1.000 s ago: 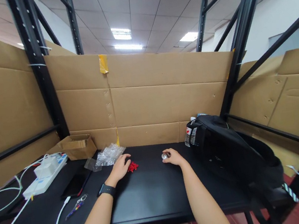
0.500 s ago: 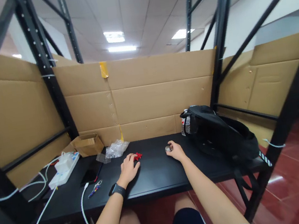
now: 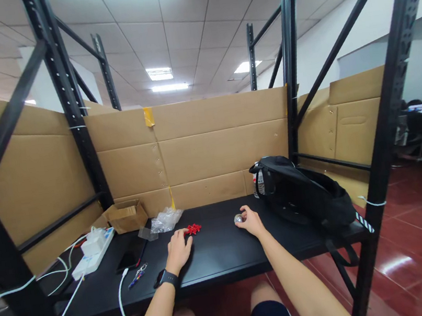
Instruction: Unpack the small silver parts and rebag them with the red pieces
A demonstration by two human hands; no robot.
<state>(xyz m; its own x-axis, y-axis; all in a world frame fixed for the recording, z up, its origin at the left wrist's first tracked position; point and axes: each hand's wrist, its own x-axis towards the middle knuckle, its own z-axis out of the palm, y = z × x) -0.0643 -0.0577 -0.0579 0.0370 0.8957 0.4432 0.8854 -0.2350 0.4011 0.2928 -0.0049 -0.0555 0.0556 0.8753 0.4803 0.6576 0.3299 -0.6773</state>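
On the black tabletop (image 3: pixel 217 254), a small red piece with several pointed arms (image 3: pixel 193 229) lies just beyond my left hand (image 3: pixel 178 251). That hand is open, thumb apart from the fingers, its fingertips at the left edge of the red piece; whether they touch it I cannot tell. A dark watch is on the wrist. To the right, my right hand (image 3: pixel 252 222) pinches a small shiny round ball (image 3: pixel 238 219) between thumb and fingers, at or just over the tabletop. The ball's right side is hidden by the fingers.
Crumpled clear plastic (image 3: pixel 167 219), a brown cardboard box (image 3: pixel 126 216), a phone (image 3: pixel 130 255), a keyring (image 3: pixel 138 276) and a white power strip (image 3: pixel 94 251) with cables are on the left. A black backpack (image 3: pixel 303 189) and a bottle (image 3: pixel 258 181) stand right. Cardboard panels (image 3: pixel 202 151) enclose the back.
The head view has tilted upward. My left hand has drawn slightly left from the red piece, which shows more fully now. My right hand still holds the ball, now more visible.
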